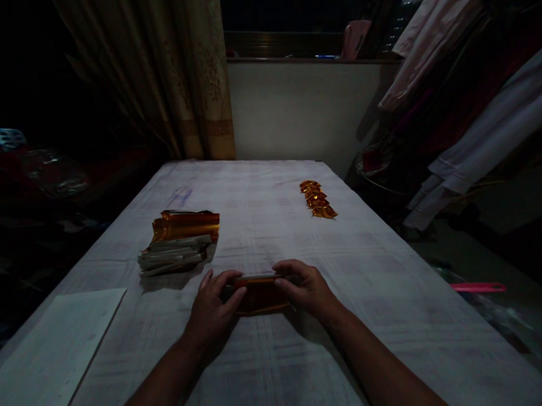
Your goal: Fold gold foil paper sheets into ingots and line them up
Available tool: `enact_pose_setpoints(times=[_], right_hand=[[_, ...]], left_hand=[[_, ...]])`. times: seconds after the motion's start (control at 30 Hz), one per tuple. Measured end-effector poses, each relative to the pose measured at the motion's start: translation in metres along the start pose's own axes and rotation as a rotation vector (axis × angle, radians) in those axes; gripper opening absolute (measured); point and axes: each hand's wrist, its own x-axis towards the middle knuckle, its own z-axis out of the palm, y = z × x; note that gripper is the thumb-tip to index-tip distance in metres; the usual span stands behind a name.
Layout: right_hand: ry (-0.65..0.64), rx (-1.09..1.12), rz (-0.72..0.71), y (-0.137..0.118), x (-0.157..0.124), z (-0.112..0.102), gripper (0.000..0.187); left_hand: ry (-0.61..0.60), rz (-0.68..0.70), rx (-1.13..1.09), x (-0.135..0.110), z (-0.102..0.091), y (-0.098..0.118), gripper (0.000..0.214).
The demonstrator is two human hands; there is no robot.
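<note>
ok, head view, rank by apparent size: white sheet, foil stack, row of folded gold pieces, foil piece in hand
1. white sheet, nearest camera
2. foil stack
3. foil piece and row of folded gold pieces: alike, unranked

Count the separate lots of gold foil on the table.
3: a stack left of centre, a row of small folded pieces far right, one piece held between the left hand and right hand. Sheets within the stack may be hidden.

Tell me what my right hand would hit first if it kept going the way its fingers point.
The right hand touches the orange foil piece; going on leftward, it would probably meet the left hand next.
</note>
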Motion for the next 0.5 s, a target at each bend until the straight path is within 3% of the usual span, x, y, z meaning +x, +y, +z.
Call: enact_pose_setpoints(times=[0.2, 0.5], right_hand=[[-0.024, -0.026, -0.003, 0.0014, -0.0003, -0.0011, 0.023], [-0.083, -0.053, 0.12, -0.0029, 0.0021, -0.0036, 0.018]], left_hand=[[0.005, -0.03, -0.095, 0.0012, -0.0035, 0.003, 0.022], [0.042, -0.046, -0.131, 0.0021, -0.0014, 0.0023, 0.023]])
